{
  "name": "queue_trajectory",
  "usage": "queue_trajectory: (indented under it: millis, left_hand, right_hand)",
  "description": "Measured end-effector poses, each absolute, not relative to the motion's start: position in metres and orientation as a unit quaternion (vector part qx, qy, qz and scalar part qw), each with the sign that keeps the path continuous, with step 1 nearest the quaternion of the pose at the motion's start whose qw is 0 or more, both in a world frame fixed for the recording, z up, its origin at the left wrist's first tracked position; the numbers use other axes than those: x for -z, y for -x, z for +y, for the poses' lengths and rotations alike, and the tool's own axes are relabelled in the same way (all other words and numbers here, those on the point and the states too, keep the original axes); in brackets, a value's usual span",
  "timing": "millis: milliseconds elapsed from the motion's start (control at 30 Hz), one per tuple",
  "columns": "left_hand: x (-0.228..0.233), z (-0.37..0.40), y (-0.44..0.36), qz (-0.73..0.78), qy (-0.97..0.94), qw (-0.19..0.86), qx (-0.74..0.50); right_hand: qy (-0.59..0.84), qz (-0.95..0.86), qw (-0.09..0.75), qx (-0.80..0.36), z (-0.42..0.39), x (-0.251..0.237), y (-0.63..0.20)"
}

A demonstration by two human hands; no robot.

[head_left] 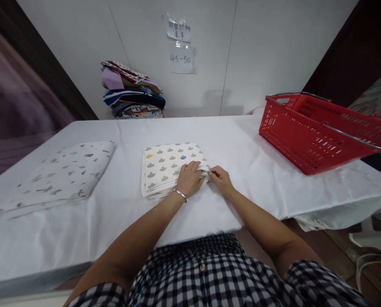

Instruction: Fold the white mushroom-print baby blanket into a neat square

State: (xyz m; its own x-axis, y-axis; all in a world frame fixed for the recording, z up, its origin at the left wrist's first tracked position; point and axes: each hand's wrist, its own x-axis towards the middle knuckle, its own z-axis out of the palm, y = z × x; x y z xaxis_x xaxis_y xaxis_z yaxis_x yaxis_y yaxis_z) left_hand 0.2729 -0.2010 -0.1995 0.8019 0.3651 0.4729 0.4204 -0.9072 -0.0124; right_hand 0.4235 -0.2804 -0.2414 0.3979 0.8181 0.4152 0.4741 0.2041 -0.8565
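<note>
Cloth (168,164) corner hidden under both hands (190,179).

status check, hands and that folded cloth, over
Left hand flat on the folded patterned cloth, right hand pinching its near right corner. Cloth lies folded on the table. Red basket stands off right, nothing obstructing.

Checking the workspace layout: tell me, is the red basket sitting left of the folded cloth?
No, the red basket sits right of the folded cloth.

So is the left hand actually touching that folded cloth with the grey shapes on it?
Touching. The head view shows the left hand lying flat on the near right corner of the folded cloth, with no gap, while the right hand pinches its edge.
</note>
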Motion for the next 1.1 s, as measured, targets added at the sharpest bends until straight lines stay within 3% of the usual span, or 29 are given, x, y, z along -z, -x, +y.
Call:
queue_trajectory:
  millis: [633, 1100]
  left_hand:
    - [0.206, -0.204, -0.279, -0.128, 0.954, 0.050, 0.267]
    - [0.207, -0.200, -0.276, -0.167, 0.950, -0.004, 0.265]
  right_hand:
    - [0.612, -0.575, 0.535, -0.097, -0.282, 0.239, -0.423]
    - [0.655, -0.647, 0.389, -0.039, -0.298, 0.229, -0.410]
